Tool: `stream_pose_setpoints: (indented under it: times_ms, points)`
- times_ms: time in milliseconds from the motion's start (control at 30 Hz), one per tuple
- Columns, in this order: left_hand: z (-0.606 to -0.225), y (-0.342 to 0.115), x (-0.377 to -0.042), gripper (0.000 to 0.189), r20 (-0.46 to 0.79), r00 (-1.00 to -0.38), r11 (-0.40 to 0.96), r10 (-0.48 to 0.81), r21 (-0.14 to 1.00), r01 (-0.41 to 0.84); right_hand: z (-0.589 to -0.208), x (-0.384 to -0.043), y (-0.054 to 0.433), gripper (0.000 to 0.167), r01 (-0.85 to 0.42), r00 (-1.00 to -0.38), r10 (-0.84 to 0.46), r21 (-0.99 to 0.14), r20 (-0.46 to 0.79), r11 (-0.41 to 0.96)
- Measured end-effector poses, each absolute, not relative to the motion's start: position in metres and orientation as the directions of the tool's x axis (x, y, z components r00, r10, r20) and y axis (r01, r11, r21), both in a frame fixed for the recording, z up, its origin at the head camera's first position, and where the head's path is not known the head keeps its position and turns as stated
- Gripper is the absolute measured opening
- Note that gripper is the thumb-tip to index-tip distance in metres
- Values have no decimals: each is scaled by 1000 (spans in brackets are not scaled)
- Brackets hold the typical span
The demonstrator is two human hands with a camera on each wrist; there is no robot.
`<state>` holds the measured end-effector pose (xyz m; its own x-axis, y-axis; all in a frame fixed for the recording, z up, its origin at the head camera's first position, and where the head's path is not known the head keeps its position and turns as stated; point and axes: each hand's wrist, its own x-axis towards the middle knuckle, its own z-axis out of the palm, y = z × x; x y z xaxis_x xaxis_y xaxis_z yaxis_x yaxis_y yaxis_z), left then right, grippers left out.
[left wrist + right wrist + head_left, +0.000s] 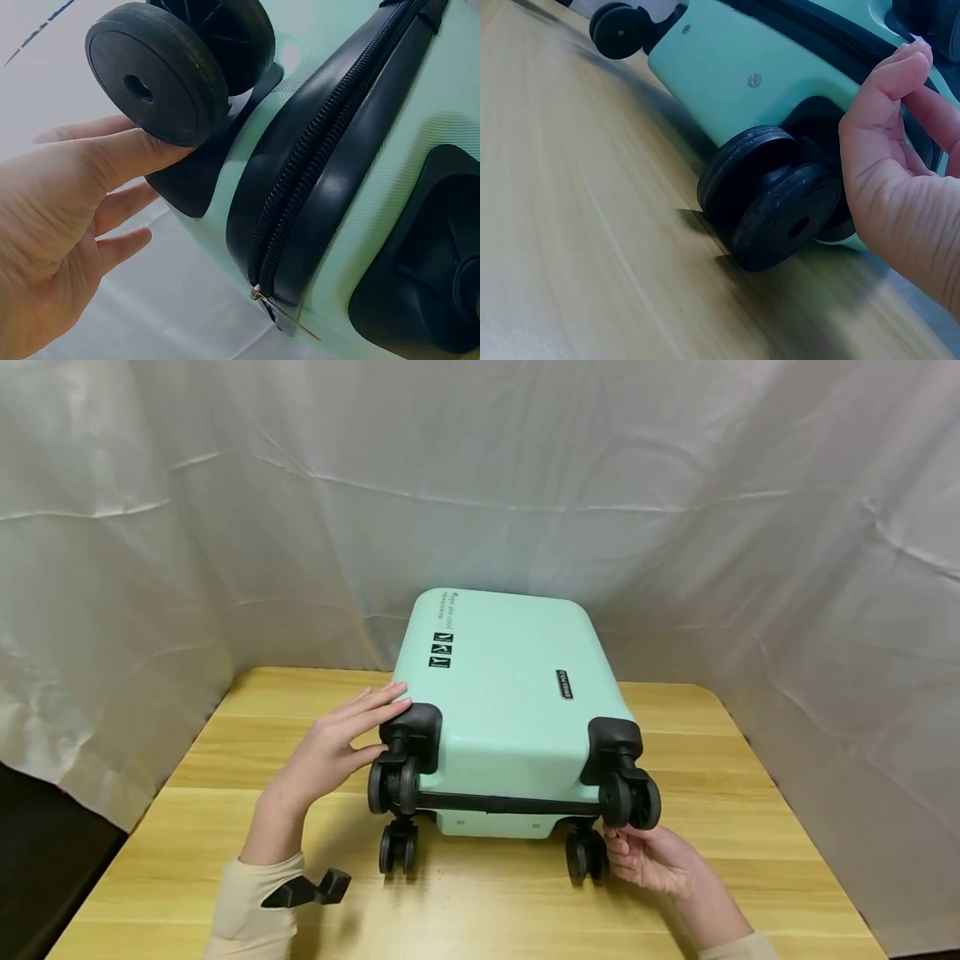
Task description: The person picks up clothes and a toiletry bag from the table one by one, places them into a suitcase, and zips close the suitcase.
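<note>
A mint-green hard-shell suitcase (517, 693) lies flat, its black-wheeled end towards me and its front shell up. My left hand (337, 743) rests with extended fingers against the black corner guard (427, 727) at the left. In the left wrist view its thumb lies beside the upper wheel (154, 75); a metal zipper pull (281, 311) hangs at the corner from the black zipper (300, 172). My right hand (652, 860) is low at the right corner, behind the wheels (630, 797). Thumb and curled fingers (904, 71) pinch at the zipper seam, hiding what lies between them.
The suitcase sits on a light wooden table (285, 693), its lower wheels (588, 856) near the tabletop. Pale grey cloth (480, 485) hangs behind and along both sides. A black device (307, 891) is strapped to the left sleeve.
</note>
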<state>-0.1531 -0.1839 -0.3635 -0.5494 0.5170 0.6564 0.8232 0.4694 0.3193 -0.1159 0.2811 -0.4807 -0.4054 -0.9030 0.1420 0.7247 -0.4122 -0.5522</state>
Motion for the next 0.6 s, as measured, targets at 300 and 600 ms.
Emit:
stream_pose_setpoints:
  times_ms: [300, 600]
  points:
    - [-362, -186, -153, 76, 620, -600, 550, 506, 303, 778, -481, -111, 269, 35, 708, -439, -864, -497, 247, -502]
    - [-369, -181, -160, 80, 663, -549, 486, 508, 306, 819, -481, -109, 270, 35, 725, -480, -846, -439, 232, -531]
